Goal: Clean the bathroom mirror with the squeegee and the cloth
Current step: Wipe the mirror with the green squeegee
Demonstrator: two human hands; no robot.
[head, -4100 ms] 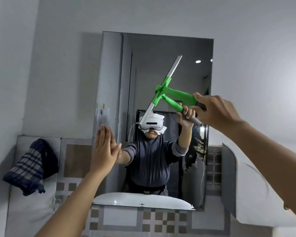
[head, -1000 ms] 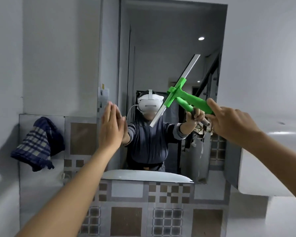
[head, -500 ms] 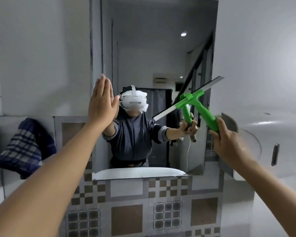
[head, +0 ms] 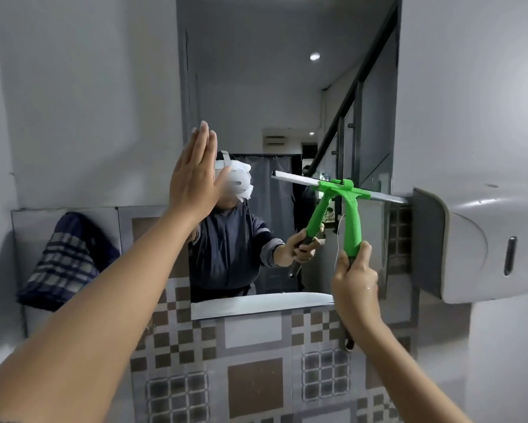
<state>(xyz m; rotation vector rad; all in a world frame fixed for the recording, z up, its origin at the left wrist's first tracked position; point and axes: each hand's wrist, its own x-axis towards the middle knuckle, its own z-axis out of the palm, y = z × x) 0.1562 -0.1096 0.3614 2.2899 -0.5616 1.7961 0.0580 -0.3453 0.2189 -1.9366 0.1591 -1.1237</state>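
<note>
- My green squeegee (head: 352, 215): handle upright, blade level against the mirror (head: 287, 102) low right.
- Dark plaid cloth (head: 64, 261) hangs bunched on the wall, left of it.

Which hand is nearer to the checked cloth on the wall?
Left. The left hand is flat against the mirror, right of the cloth. The right hand holds the squeegee farther right.

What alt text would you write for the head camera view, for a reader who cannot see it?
A person's right hand holds a green squeegee, its blade level against the lower right of a bathroom mirror, while the open left hand is raised flat near the mirror's left edge. A dark checked cloth hangs on the tiled wall at left.
</note>
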